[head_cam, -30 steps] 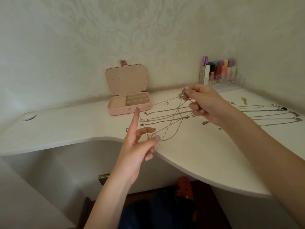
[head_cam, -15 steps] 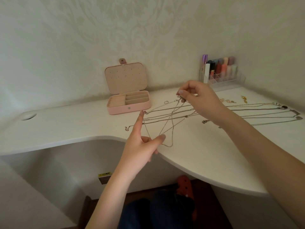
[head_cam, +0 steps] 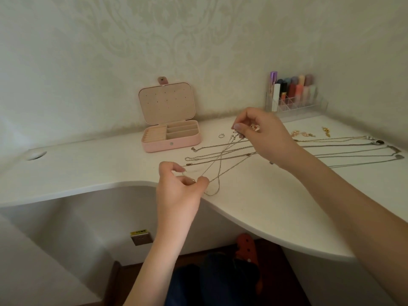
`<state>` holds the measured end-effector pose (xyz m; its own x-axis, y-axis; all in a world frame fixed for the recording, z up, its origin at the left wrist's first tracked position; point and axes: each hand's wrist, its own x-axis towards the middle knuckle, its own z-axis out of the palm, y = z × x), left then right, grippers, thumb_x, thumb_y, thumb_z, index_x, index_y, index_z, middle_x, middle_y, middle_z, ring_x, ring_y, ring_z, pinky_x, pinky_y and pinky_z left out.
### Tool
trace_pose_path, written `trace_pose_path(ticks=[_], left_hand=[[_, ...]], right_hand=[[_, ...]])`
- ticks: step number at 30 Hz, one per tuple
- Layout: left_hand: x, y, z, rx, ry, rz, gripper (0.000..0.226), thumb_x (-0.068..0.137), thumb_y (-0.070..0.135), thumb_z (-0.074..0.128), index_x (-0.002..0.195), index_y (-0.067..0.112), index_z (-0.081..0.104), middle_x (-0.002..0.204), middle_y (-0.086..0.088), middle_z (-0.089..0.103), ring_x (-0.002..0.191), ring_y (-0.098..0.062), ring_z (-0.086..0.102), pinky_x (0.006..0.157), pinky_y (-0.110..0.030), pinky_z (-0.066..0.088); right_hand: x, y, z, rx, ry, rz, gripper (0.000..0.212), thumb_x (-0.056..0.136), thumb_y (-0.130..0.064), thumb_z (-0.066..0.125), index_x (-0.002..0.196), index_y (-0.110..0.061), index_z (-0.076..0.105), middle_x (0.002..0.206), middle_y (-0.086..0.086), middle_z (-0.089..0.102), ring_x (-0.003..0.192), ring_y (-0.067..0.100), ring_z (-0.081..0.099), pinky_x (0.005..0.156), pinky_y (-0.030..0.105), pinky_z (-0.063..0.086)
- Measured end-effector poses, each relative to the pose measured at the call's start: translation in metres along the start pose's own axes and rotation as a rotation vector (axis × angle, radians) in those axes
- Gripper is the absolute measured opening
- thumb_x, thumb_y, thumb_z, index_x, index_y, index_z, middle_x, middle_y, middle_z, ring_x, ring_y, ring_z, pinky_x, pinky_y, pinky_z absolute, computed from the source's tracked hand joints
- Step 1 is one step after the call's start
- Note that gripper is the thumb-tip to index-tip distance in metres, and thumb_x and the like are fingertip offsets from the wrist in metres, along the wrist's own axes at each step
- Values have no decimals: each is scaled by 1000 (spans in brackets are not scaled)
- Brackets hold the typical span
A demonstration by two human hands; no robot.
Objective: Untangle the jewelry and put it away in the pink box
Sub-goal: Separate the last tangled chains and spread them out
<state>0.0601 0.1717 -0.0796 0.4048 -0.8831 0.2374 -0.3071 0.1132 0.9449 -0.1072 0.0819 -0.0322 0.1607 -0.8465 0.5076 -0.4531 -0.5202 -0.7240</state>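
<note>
White desk (head_cam: 254, 206): thin silver chains (head_cam: 220, 155) crossed, tangled; left hand (head_cam: 178, 191), right hand (head_cam: 265, 138) grip pinching strands.

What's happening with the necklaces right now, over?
Left hand and right hand each pinch the tangled chains. Pink jewelry box open, no chains inside. Nothing in the way.

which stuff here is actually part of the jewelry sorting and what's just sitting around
Part of the job:
tangled chains
pink box, lid open
small ring
gold earrings
laid-out necklaces
left hand
right hand

Just there:
lipstick organizer
desk
</note>
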Motion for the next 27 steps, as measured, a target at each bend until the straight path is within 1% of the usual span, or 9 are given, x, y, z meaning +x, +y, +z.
trace_pose_path(ticks=[2,7,11,14,15,17,21,25,27], left_hand=[[1,0,1,115,113,71,42,73,7,69,83,25,32,67,-3,57,57,-14,50,54,-25,34],[9,-5,-5,300,196,144,37,74,9,70,93,17,39,83,7,49,70,-21,51,54,-26,33],[9,-6,-5,319,53,167,26,79,-4,57,90,20,58,78,7,63,72,-6,55,56,-16,37],[6,1,-5,253,-67,137,38,80,-8,52,76,26,68,73,11,70,76,0,61,62,-6,39],[4,4,-6,230,-112,121,38,81,-6,53,76,28,70,72,12,71,77,2,63,68,-8,42],[-1,12,-8,180,-169,99,37,82,1,55,76,33,73,75,18,72,81,4,64,82,-19,50],[-4,24,-12,243,-77,218,27,80,25,55,70,44,73,76,31,68,85,7,62,98,-40,45],[5,39,-8,91,-99,303,21,85,17,65,99,29,74,89,22,71,91,11,61,86,-9,44],[10,45,-1,28,-152,323,21,85,19,68,106,23,71,93,18,71,94,9,62,85,-7,43]], right_hand=[[-1,1,2,-26,2,-19,6,93,-13,58,88,-14,62,71,-12,59,65,-6,53,64,5,37],[-1,-2,1,3,61,-32,6,93,-15,59,88,-15,62,76,-7,61,73,8,58,68,17,44],[-3,-5,5,5,48,-53,6,93,-14,59,89,-14,63,74,-9,60,67,0,54,60,11,41],[-3,-7,2,84,62,-5,6,92,-15,61,87,-15,65,71,-9,61,70,5,58,69,27,47],[-3,-9,0,113,62,2,6,91,-16,62,88,-13,66,70,-7,61,67,3,58,68,26,46],[-4,-13,-3,160,49,0,8,91,-14,62,91,-7,66,73,-1,62,56,-4,54,53,10,40],[-9,-26,-6,274,-4,-34,9,92,-5,59,95,1,65,78,10,60,41,-5,50,42,8,36],[-10,-29,-8,332,-36,-46,9,92,-5,58,94,0,65,74,6,59,40,-1,47,43,10,36],[-9,-27,-8,351,-60,-49,7,93,-10,60,90,-8,66,70,-4,60,39,4,38,41,17,32]])
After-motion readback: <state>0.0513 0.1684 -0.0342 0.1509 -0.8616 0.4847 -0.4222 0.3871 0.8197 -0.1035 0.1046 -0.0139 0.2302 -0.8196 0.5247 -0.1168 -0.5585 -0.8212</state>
